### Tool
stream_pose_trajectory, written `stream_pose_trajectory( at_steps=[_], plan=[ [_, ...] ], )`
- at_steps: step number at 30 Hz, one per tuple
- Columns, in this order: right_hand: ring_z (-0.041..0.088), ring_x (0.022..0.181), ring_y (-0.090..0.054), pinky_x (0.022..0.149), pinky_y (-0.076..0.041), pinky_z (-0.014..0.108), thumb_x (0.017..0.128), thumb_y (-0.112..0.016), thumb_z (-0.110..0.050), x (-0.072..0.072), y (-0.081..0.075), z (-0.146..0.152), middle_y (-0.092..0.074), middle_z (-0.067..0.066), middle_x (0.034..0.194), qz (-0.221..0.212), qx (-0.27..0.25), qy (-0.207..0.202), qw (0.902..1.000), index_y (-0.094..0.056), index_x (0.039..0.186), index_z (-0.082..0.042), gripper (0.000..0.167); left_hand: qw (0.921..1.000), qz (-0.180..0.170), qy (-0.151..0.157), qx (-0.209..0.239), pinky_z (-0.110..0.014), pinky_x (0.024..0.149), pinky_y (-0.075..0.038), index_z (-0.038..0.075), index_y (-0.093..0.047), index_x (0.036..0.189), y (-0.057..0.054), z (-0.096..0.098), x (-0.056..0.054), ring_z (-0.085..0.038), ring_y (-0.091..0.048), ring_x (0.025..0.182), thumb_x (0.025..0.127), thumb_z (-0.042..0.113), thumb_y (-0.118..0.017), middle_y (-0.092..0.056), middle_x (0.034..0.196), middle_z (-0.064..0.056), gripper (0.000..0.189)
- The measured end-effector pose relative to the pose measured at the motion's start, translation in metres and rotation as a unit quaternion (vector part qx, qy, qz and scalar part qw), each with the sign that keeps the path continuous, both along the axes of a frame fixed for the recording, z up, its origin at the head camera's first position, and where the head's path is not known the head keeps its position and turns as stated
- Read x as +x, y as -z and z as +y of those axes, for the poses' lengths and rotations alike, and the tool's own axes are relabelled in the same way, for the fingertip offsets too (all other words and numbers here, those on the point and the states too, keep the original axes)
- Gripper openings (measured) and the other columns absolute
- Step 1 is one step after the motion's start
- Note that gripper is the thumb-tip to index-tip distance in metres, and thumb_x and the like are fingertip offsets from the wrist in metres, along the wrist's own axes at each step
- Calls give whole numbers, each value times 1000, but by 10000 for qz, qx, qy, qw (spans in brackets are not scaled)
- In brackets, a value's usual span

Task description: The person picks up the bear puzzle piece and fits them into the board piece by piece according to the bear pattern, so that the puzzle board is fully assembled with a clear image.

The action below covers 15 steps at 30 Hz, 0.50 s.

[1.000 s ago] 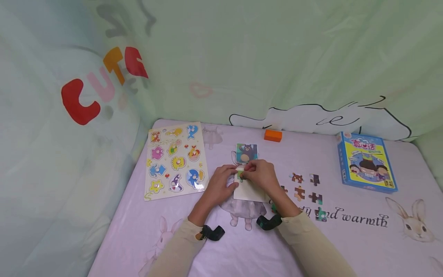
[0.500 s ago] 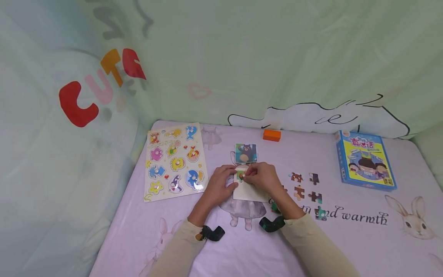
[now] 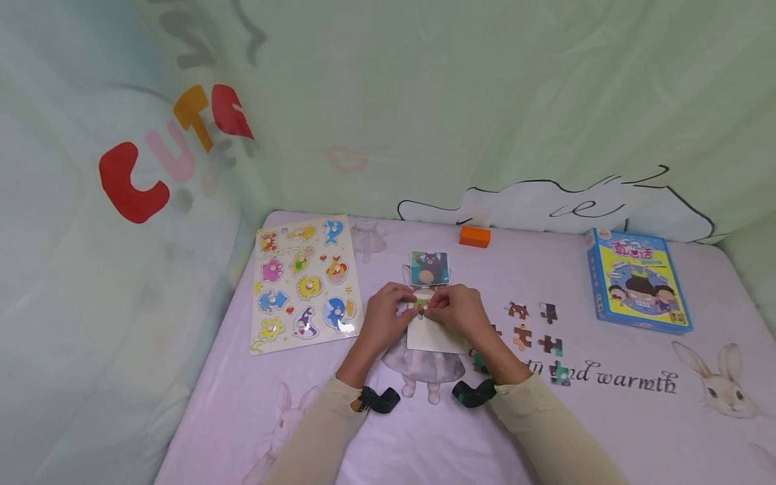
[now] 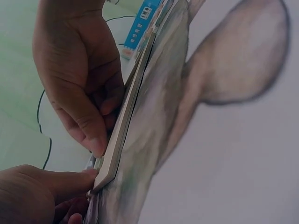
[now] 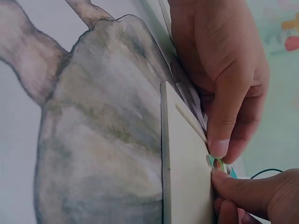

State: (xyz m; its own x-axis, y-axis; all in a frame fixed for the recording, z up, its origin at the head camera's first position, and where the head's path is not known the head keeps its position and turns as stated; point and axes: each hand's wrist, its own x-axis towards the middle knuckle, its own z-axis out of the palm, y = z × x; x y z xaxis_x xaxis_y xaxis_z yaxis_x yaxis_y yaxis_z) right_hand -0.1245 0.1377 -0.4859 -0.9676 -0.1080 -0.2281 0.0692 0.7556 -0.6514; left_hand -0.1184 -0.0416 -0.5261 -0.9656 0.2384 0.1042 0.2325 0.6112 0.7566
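In the head view a pale puzzle board point(image 3: 436, 339) lies in front of me, with a small green and brown jigsaw piece point(image 3: 421, 307) at its upper left corner. My right hand point(image 3: 459, 311) pinches this piece between thumb and index finger. My left hand point(image 3: 384, 315) holds the piece from the other side, its thumb tip close to the right thumb. The right wrist view shows the piece point(image 5: 217, 163) between both thumbs, largely covered by fingertips. Just beyond the board lies a square bear picture point(image 3: 430, 268).
Several loose jigsaw pieces point(image 3: 523, 338) lie to the right, some partly behind the right forearm. A knob puzzle of sea animals point(image 3: 324, 323) is at left. An orange block point(image 3: 475, 236) sits at the back, and a blue and yellow box point(image 3: 641, 281) at far right.
My left thumb has moved up from the board's left side to the jigsaw piece, and the left hand has arched. The right hand stays at the piece with small shifts.
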Motion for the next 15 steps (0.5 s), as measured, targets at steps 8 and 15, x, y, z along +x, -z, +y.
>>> stream_pose_trajectory(
  at_steps=[8,15],
  plan=[
    [19,74,-56,64,-42,28,86,-83,-18,-1,-1,1,-68,4,77,-191,-66,-21,9998,-75,86,-10,12,9998,-83,-43,159,-30,87,-55,8,-76,107,-1,-1,0,-20,-65,113,90,17,-78,-68,120,-3,19],
    [20,74,-55,62,-42,28,85,-83,-17,-3,0,0,-67,4,76,-272,-99,86,9995,-76,86,-9,11,9998,-5,-100,192,-29,86,-55,9,-76,105,-1,-1,0,-19,-66,111,90,15,-79,-69,118,-3,17]
  ],
)
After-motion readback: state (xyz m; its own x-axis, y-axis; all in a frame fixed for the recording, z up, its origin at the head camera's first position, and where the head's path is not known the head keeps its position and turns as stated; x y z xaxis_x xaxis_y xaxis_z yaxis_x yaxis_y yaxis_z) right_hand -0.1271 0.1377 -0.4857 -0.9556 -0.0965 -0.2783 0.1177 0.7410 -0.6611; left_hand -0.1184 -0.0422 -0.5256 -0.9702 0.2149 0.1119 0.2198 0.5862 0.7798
